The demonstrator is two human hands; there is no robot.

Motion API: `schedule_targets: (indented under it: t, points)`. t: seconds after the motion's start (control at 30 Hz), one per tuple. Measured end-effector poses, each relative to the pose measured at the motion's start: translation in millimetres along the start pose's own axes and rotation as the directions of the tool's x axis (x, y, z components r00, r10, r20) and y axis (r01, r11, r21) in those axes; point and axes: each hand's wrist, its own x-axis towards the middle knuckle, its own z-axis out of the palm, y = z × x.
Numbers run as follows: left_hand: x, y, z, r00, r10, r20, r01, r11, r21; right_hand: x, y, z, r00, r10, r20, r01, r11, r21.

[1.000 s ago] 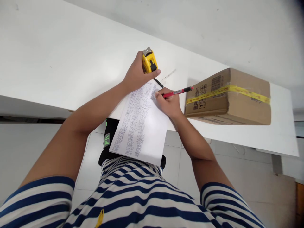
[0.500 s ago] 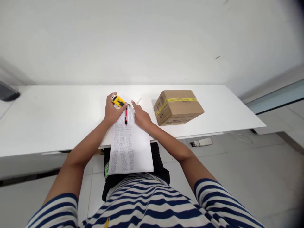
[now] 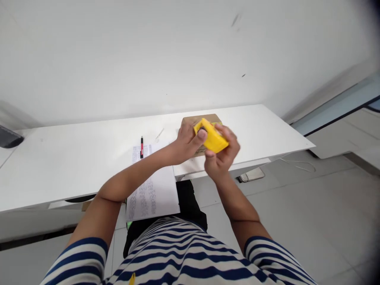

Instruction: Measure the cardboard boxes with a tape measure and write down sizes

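Raised in front of the cardboard box is a yellow block-shaped object [image 3: 214, 139] with a dark round part at its left end; its exact kind I cannot make out. My left hand [image 3: 187, 143] presses its thumb against that end, its fingers partly hidden behind. My right hand [image 3: 224, 156] grips the opposite end, slightly blurred. Behind both hands stands the cardboard box [image 3: 218, 117], mostly covered from view. A red and black pen [image 3: 141, 147] lies on the written sheet of paper [image 3: 162, 194], partly under my left forearm.
The white table [image 3: 74, 158] runs along a pale wall. The sheet's lower part hangs over the table's front edge. A dark object [image 3: 10, 136] stands at the far left. A pale flat object [image 3: 252, 175] and a cable [image 3: 297, 165] are on the floor.
The yellow object has been lifted off the paper and carried right to in front of the box. My right hand now grips it too. The pen stays on the paper. The view has shifted slightly.
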Motion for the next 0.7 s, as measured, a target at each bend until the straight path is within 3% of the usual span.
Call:
schedule_targets:
  t: [0.07, 0.17, 0.27, 0.33, 0.37, 0.43, 0.57, 0.63, 0.7]
  points:
    - [19, -6, 6.7, 0.997, -0.074, -0.011, 0.075, 0.978, 0.194, 13, 9, -26, 0.986, 0.090, -0.144, -0.089, 0.996, 0.018]
    - [42, -26, 12.3, 0.971, -0.235, -0.042, 0.228, 0.863, 0.451, 32, 28, -58, 0.900, 0.339, -0.272, -0.277, 0.930, 0.244]
    - [48, -41, 9.1, 0.943, -0.318, 0.097, 0.236, 0.845, 0.480, 44, 43, -77, 0.760, 0.619, -0.200, -0.502, 0.753, 0.426]
    - [41, -44, 3.2, 0.942, -0.301, 0.149, 0.200, 0.858, 0.473, 48, 49, -85, 0.684, 0.710, -0.166, -0.589, 0.672, 0.448]
    - [34, -43, -0.4, 0.947, -0.284, 0.151, 0.178, 0.854, 0.489, 49, 50, -90, 0.669, 0.725, -0.163, -0.609, 0.661, 0.439]
    - [20, -38, -7.7, 0.946, -0.273, 0.176, 0.139, 0.830, 0.540, 52, 53, -99, 0.681, 0.711, -0.173, -0.609, 0.682, 0.405]
    - [0, -25, -16.5, 0.922, -0.283, 0.264, 0.084, 0.813, 0.576, 61, 60, -115, 0.764, 0.598, -0.243, -0.528, 0.796, 0.298]
    - [-6, -15, -16.5, 0.935, -0.247, 0.253, 0.066, 0.825, 0.562, 63, 61, -117, 0.780, 0.561, -0.276, -0.499, 0.825, 0.266]
    - [-16, -1, -16.0, 0.975, -0.132, 0.176, 0.032, 0.876, 0.482, 62, 58, -111, 0.784, 0.561, -0.266, -0.498, 0.824, 0.270]
